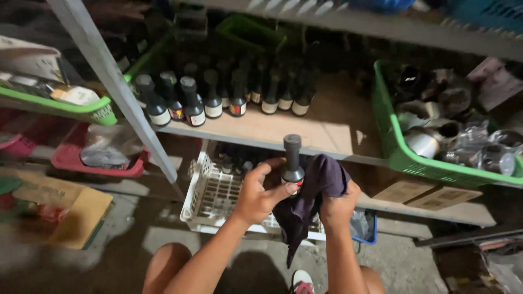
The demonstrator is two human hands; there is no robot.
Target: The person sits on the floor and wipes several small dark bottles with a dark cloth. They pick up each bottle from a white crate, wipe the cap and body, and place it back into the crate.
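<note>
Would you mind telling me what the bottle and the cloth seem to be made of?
Bottle: probably dark glass, glossy, with a matte dark cap, likely plastic. Cloth: soft woven fabric, dark purple, matte; it folds and drapes limply from the right hand.

Two hands (256,196), one held bottle (292,160), one dark cloth (313,190), two green baskets (397,152), one white crate (210,196).
</note>
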